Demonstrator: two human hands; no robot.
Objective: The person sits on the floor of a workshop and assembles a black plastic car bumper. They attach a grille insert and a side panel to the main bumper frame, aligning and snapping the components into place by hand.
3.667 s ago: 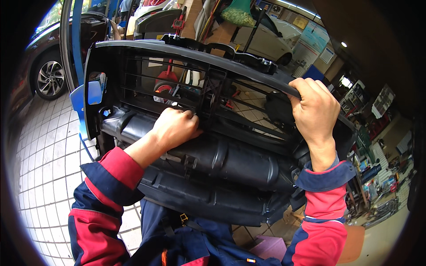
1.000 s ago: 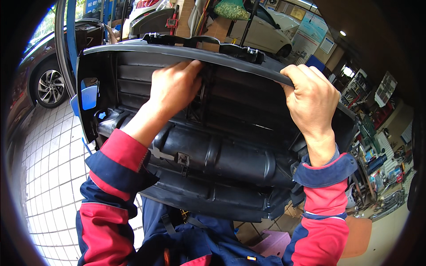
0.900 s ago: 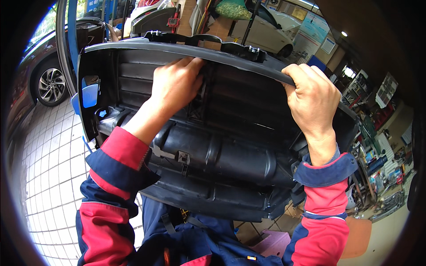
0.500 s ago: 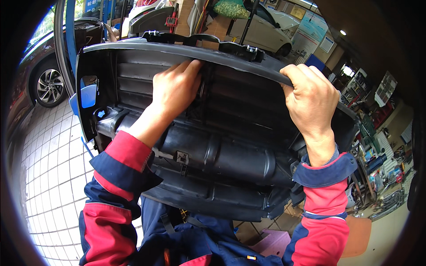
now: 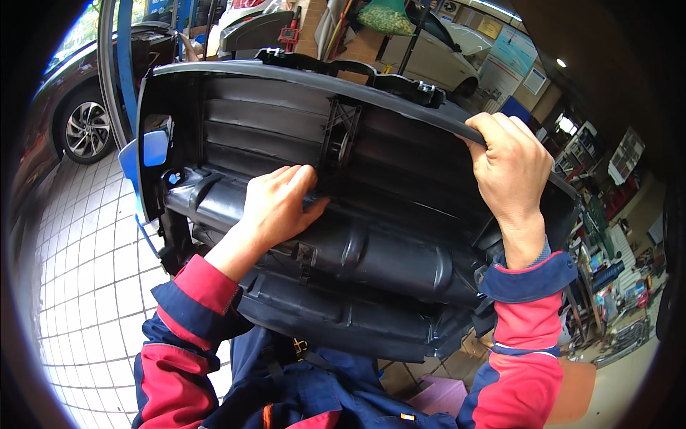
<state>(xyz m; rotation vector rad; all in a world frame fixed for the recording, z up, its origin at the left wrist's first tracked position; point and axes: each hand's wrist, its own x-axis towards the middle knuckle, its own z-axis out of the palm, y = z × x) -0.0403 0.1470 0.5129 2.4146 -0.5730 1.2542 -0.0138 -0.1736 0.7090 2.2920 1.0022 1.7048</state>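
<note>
- The black plastic car grille panel (image 5: 371,236) is leaning upright against the person's lap.
- The right hand (image 5: 509,168) is gripping the panel's top edge, fingers curled over.
- The left hand (image 5: 277,204) is lying flat, fingers loose, on the panel's middle ridge.
- A dark car (image 5: 78,107) is standing left of the panel.

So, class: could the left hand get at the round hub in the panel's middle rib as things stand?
Probably yes: the left hand rests on the black panel just below the hub, with nothing between them.

Probably a car repair workshop: parked cars (image 5: 443,53), a blue lift post (image 5: 127,68) and cluttered parts shelves (image 5: 607,236).
</note>
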